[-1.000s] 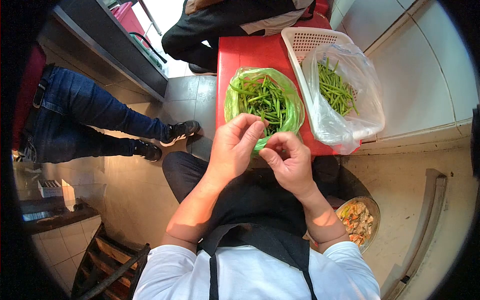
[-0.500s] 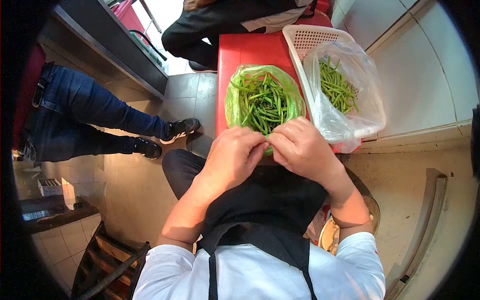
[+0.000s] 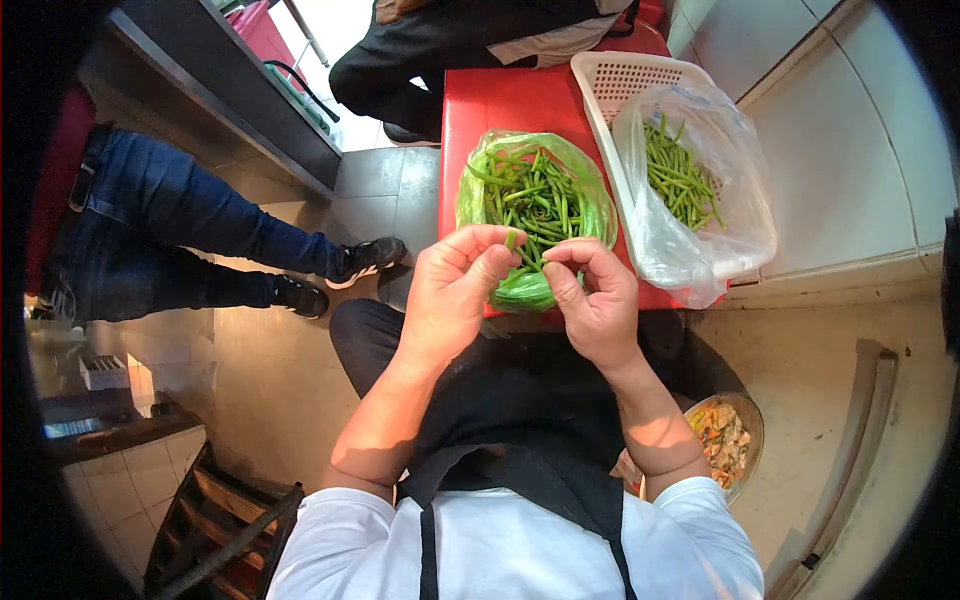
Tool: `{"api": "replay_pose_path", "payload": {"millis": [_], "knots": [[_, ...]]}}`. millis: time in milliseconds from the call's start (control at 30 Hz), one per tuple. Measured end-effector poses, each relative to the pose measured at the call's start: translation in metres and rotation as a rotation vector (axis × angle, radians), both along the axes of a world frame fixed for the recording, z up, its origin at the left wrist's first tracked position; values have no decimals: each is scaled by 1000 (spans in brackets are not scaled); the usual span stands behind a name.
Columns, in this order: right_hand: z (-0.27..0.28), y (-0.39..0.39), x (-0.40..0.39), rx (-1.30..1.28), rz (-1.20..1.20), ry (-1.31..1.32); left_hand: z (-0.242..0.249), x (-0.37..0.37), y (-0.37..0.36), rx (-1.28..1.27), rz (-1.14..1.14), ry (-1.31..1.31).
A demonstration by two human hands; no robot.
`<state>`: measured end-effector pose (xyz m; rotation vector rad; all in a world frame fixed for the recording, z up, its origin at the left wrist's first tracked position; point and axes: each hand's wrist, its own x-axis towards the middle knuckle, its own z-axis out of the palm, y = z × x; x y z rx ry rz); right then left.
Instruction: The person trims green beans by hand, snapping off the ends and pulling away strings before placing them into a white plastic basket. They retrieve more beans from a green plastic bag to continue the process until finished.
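My left hand [image 3: 462,285] pinches a short green bean piece [image 3: 512,241] between thumb and fingertips. Close beside it, my right hand [image 3: 597,295] has thumb and forefinger brought together; whatever is between them is too small to make out. Both hands hover over the near edge of a green plastic bag [image 3: 597,205], which is rolled open and full of cut green beans [image 3: 530,195]. To its right, more green beans [image 3: 680,180] lie in a clear plastic bag [image 3: 745,190] inside a white perforated basket [image 3: 592,72].
The bags and basket rest on a red bench [image 3: 480,100] along a tiled wall [image 3: 830,150]. A bin of food scraps [image 3: 722,440] stands by my right elbow. A person in jeans [image 3: 190,220] stands at left; another in black trousers [image 3: 400,60] sits beyond the bench.
My hands have moved apart from touching each other, and the right hand has turned with its thumb upward. The bean piece now shows in my left fingers.
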<state>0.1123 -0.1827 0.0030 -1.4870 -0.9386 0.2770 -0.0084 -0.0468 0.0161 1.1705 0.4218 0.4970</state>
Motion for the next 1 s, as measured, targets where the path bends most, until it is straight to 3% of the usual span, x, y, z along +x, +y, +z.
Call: {"api": "replay_pose_path", "payload": {"millis": [100, 233, 367, 667, 767, 833, 1000], "knots": [[10, 7, 10, -7, -137, -172, 2, -1, -1, 40, -16, 17], [16, 25, 36, -83, -231, -424, -7, 2, 0, -5, 129, -130], [6, 12, 22, -153, 88, -71, -11, 1, 13, -197, 225, -308], [9, 22, 5, -64, 55, -307, -10, 4, 18, -230, 238, -382], [13, 20, 4, -83, 16, -284, -7, 7, 12, -162, 262, -298], [14, 20, 4, -68, -11, -294, -8, 6, 5, 56, 246, -186], [13, 23, 6, -54, -54, -442, -13, 8, -4, 150, 207, -73]]}}
